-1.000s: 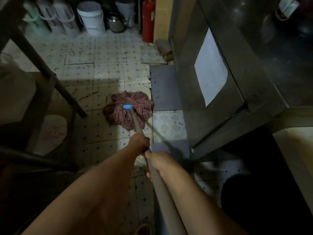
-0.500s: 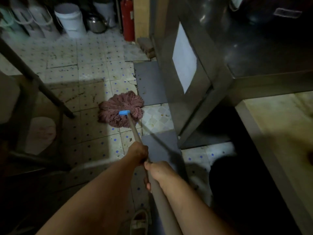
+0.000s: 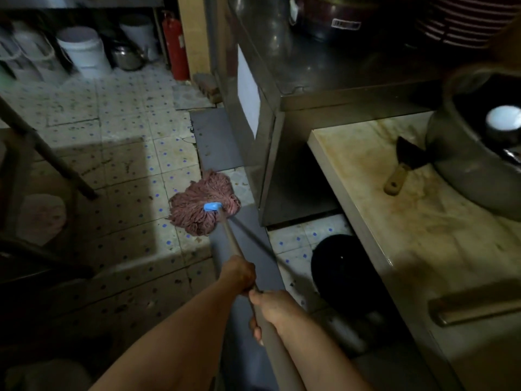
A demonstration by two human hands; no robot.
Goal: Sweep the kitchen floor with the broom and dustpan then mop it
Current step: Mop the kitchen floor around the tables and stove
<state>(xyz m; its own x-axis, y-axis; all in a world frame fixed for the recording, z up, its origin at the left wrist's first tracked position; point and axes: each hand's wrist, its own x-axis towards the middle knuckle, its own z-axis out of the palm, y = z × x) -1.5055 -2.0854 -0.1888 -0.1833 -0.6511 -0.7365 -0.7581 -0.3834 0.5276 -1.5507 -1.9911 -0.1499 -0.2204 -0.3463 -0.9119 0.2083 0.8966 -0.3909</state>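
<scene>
The tiled floor point(image 3: 118, 165) carries the reddish string mop head point(image 3: 204, 203) beside the steel cabinet's point(image 3: 267, 153) lower corner, ahead of both hands. The mop handle point(image 3: 232, 239) slants back to them: left hand point(image 3: 238, 275) wrapped around it in front, right hand point(image 3: 272, 309) gripping just behind.

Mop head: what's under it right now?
The mop head lies on spotted floor tiles, its right edge over the grey strip. Whatever dirt lies directly beneath is covered by the strands.
</scene>
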